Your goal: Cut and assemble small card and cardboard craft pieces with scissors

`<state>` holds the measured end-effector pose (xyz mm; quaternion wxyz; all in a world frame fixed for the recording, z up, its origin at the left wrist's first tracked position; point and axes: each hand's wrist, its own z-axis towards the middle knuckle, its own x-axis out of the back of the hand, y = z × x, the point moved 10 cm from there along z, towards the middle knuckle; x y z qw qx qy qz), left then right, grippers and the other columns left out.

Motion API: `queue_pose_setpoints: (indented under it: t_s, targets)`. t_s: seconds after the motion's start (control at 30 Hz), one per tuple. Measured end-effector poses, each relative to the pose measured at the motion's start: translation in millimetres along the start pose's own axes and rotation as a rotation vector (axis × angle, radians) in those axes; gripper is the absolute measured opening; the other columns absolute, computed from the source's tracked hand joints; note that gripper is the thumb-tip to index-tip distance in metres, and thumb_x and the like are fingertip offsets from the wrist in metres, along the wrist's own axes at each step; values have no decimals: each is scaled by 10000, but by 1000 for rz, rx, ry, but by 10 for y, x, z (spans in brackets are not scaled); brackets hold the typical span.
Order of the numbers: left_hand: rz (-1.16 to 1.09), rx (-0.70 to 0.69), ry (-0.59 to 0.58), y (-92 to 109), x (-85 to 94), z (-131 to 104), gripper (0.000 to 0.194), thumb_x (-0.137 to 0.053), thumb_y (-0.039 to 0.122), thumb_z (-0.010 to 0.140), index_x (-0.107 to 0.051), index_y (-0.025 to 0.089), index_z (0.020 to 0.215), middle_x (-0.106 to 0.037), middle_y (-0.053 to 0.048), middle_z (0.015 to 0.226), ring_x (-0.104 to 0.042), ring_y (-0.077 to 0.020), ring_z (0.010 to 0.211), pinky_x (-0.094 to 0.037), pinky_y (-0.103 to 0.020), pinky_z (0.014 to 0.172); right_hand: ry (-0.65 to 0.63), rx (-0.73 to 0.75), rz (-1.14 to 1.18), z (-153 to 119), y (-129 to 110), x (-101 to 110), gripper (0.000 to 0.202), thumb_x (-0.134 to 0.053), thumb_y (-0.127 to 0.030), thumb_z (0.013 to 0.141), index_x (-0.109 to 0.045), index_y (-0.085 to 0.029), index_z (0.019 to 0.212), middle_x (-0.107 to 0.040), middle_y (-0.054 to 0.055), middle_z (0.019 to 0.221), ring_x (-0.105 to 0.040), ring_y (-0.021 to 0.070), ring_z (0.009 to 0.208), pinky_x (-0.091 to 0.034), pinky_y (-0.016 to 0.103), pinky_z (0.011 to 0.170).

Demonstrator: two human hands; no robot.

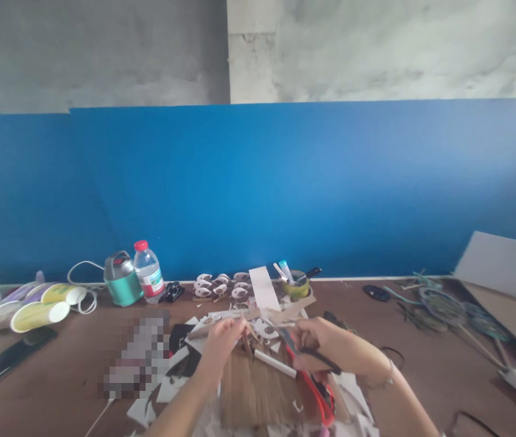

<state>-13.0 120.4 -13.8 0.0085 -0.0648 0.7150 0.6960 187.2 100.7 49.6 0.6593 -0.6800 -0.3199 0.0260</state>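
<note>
My right hand (316,344) grips a pair of black-handled scissors (312,357), whose blades point left toward my left hand. With fingers pinched together, my left hand (222,341) holds a thin brown piece of card (247,345); its exact shape is blurred. Below both hands lies a wooden board (249,397). A white stick-like piece (275,364) rests across it. Beside the board, under my right wrist, is a bright red-orange item (319,397), partly hidden. White paper scraps (171,388) surround the board.
Behind my hands stand small white cut-outs (220,286), a white card strip (264,288) and a green pot (297,287) of tools. Left are a water bottle (149,273), a teal container (122,282) and paper cups (42,314). Wire-and-twine pieces (442,306) lie right.
</note>
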Motion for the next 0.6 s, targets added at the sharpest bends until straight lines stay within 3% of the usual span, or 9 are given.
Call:
queue_pose_setpoints:
  t_s: [0.07,0.13,0.2,0.27,0.37,0.47,0.6]
  targets:
    - [162,-63,-26,90,-38,-28,278,-687,447,710,-653,209,569,-697,-53,717,-635,-275,828,-447,-360,807,-17,-23,-47,41,-33,-59,161,-651,-280,697,-514,-203,731,-594,-45,446,-462,93,355,-278,182,375]
    - [203,-149,-2,216,-29,-76,198,-712,405,692,-692,228,606,-724,-97,964,-577,-330,1075,-402,-384,933,72,7,-87,109,-111,-85,162,-618,-265,715,-474,-211,764,-556,-68,443,-438,89,373,-282,182,397]
    - [164,-213,-6,324,-52,-152,181,-719,385,698,-740,242,806,-679,-105,1149,-498,-331,1212,-335,-395,1030,146,71,-131,168,-202,-181,194,-603,-235,716,-455,-214,840,-530,-85,465,-409,85,392,-279,185,422]
    - [54,-196,-167,349,-239,-250,375,-703,417,726,-697,253,1062,-653,-100,1210,-531,-311,1184,-351,-401,1033,230,151,-293,194,-299,-306,243,-605,-198,691,-446,-205,875,-529,-70,508,-444,105,458,-272,201,464]
    - [-9,-158,-309,374,-449,-404,429,-603,466,818,-633,243,1182,-654,-92,1196,-539,-282,1168,-380,-378,1018,286,185,-473,214,-333,-511,230,-504,-139,716,-440,-179,933,-618,19,674,-542,156,573,-296,229,519]
    - [77,-166,-265,396,-446,-437,361,-557,449,854,-664,229,1121,-686,-81,1072,-591,-265,1024,-437,-344,925,237,173,-483,237,-311,-633,293,-500,-100,660,-441,-186,934,-631,27,721,-565,166,611,-317,230,537]
    - [240,-185,-128,404,-244,-332,324,-537,438,863,-699,205,1019,-676,-65,831,-606,-244,817,-470,-317,760,63,127,-333,249,-314,-662,302,-589,-149,601,-467,-215,869,-589,-30,651,-530,138,563,-318,203,493]
